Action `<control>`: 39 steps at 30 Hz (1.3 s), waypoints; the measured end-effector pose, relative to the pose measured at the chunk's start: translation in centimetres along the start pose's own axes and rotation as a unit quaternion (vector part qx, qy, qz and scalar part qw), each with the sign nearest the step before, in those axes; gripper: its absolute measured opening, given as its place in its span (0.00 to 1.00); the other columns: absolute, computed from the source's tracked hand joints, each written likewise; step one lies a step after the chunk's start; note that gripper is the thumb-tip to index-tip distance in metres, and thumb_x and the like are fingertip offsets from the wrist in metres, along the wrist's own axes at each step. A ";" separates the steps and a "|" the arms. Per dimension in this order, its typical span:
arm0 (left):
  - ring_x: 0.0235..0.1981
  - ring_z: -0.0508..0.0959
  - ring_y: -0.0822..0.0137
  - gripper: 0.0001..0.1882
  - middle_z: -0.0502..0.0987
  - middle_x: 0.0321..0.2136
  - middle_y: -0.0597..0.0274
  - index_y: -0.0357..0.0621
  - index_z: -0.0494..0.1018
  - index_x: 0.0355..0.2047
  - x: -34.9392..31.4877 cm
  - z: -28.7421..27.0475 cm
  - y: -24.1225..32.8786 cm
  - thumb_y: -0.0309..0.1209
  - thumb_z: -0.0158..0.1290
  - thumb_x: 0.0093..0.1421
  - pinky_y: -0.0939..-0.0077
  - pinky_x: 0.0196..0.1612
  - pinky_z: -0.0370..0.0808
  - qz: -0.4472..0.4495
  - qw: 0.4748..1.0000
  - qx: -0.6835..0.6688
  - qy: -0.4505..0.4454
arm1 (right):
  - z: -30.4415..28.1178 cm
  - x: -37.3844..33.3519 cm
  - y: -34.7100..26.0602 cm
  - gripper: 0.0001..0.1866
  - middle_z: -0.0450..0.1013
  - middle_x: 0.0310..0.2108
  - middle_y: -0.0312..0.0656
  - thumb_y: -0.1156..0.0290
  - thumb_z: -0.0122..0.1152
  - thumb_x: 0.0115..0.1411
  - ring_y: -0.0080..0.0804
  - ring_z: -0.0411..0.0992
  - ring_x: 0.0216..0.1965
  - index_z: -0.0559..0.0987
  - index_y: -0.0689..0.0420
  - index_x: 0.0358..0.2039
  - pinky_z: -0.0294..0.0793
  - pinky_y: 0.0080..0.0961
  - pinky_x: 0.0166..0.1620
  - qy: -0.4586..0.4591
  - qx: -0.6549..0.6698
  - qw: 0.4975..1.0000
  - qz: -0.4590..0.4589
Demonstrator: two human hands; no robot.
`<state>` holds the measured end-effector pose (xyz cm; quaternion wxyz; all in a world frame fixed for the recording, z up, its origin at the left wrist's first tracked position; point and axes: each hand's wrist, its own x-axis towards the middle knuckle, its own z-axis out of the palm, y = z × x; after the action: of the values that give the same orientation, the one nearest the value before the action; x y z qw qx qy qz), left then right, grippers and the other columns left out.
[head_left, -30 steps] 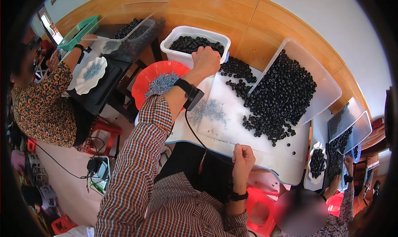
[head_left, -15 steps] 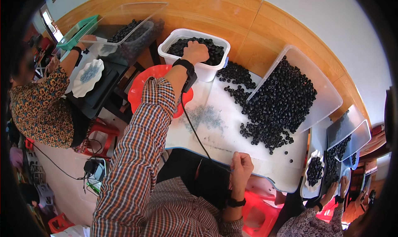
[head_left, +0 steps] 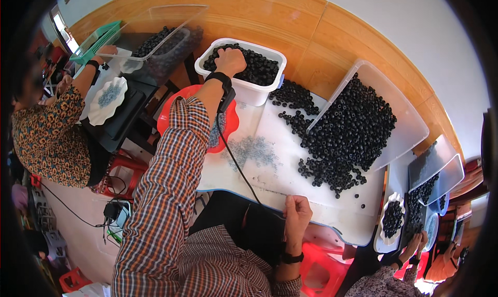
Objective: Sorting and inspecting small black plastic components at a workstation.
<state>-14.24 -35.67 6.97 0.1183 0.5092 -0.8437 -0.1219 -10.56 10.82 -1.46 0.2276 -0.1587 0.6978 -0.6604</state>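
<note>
My left hand (head_left: 230, 61) is closed, its curled fingers at the near side of the black round pieces (head_left: 259, 66) in a white tub (head_left: 254, 95). What the fingertips hold, if anything, is hidden. My right hand (head_left: 298, 214) is by the table's front edge, thumb and fingers pinched together; nothing I can name shows between them. Under my left forearm lies a red scalloped dish (head_left: 171, 107), partly covered, with small grey-blue bits (head_left: 215, 133) in it. More tiny pale blue-grey bits (head_left: 254, 150) are scattered on the white tabletop (head_left: 244, 178).
A clear bin (head_left: 410, 125) tipped on its side spills a heap of black ring-like pieces (head_left: 353, 125) over the table's right. A cable (head_left: 238, 159) runs from my left wrist device. Other people work at tables left and right. A red stool (head_left: 324, 268) stands below.
My left hand has shifted slightly left within the tub, over the black pieces. My right hand is a little lower and further left, still pinched. More of the bits in the red dish show.
</note>
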 end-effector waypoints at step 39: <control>0.58 0.63 0.46 0.13 0.69 0.51 0.51 0.54 0.79 0.42 -1.9 -1.4 -2.5 0.30 0.54 0.56 0.40 0.56 0.60 0.082 0.994 0.070 0.023 | 0.5 -0.5 0.3 0.08 0.68 0.18 0.30 0.72 0.61 0.62 0.13 0.63 0.19 0.74 0.61 0.28 0.62 0.12 0.23 0.010 -0.056 0.997 -0.043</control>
<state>-10.86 -35.19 7.34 0.1116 0.4479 -0.8862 -0.0407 -9.91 10.69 -1.68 0.1831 -0.1944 0.7285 -0.6309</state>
